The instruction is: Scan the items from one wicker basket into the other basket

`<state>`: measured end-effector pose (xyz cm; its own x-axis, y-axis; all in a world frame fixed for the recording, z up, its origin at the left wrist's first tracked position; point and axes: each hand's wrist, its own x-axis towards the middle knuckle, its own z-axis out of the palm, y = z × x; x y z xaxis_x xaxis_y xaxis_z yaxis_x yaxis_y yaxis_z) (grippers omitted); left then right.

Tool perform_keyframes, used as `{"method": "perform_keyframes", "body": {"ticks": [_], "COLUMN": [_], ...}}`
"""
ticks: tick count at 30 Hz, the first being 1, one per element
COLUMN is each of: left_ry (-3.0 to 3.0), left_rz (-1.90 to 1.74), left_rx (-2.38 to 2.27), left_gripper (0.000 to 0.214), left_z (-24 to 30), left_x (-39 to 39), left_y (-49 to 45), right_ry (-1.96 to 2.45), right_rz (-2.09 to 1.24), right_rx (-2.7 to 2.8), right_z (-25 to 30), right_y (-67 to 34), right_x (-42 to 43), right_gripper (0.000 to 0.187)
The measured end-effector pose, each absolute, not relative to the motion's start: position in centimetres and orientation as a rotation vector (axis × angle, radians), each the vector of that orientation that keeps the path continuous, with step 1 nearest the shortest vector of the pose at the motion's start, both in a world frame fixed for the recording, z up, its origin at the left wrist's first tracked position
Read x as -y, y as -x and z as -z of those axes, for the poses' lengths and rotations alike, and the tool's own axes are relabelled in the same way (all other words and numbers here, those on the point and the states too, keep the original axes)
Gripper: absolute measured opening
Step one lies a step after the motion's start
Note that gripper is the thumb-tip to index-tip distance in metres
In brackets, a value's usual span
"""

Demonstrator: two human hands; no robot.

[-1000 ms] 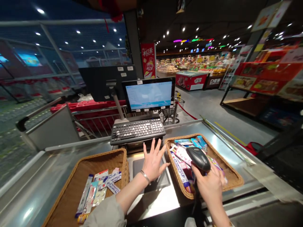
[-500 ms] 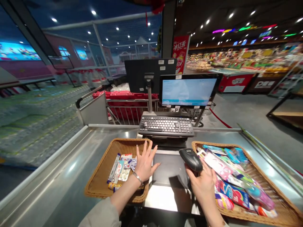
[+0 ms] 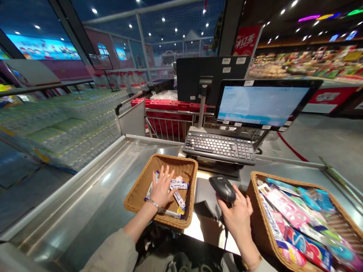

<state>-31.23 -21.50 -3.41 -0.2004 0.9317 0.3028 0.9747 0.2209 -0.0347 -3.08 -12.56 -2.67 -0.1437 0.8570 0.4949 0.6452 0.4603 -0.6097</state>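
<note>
My left hand (image 3: 162,189), fingers spread, reaches into the left wicker basket (image 3: 136,194) over small packets and sticks of sweets (image 3: 179,185). Its palm and the spots under the fingers are hidden, so I cannot tell whether it touches them. In my right hand (image 3: 237,215) is a black handheld barcode scanner (image 3: 222,187), its head tilted toward the left basket above a flat grey counter panel (image 3: 202,189). To the right, a second wicker basket (image 3: 256,223) holds mixed packaged goods, among them a blue-and-red pack (image 3: 307,247) and a pink pack (image 3: 286,204).
Behind the baskets stand a keyboard (image 3: 219,146), a lit screen (image 3: 262,105) and another monitor's back (image 3: 211,79). A metal counter rim (image 3: 70,185) runs along the left. Beyond it are a trolley (image 3: 132,115) and stacked bottle packs (image 3: 65,128).
My left hand has moved from the basket's right edge to over its middle. My right hand still holds the scanner, now nearer the left basket. The view has shifted left.
</note>
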Motion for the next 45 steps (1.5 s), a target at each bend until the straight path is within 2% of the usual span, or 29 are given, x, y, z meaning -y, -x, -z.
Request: {"method": "perform_keyframes", "body": {"ticks": [13,19,28,32,45], "left_ry": [1.83,2.007,2.39,2.559,2.613], "left_rz": [0.1,-0.098,-0.439,-0.593,-0.642], "left_rx": [2.489,2.584,2.597,2.494,2.468], "left_gripper": [0.069,0.07,0.027,0.023,0.018], "left_z": [4.6,5.5,7.5,8.8,11.4], "left_x": [24.1,24.1,22.7,22.2,22.9], "left_y": [35.0,36.4,36.9,36.6,36.6], "right_ry": [1.256,1.266,1.299,1.313,1.309], "right_rz": [-0.394,-0.409,-0.455,-0.471,-0.454], "right_rx": [1.947,1.937,1.977,1.993,1.97], "right_z": [2.8,3.4,3.9,4.3,4.4], "right_y": [4.1,4.3,4.5,4.6,5.0], "right_x": [13.5,13.3,12.9,12.7,12.2], "right_gripper": [0.037,0.042,0.044,0.045,0.043]}}
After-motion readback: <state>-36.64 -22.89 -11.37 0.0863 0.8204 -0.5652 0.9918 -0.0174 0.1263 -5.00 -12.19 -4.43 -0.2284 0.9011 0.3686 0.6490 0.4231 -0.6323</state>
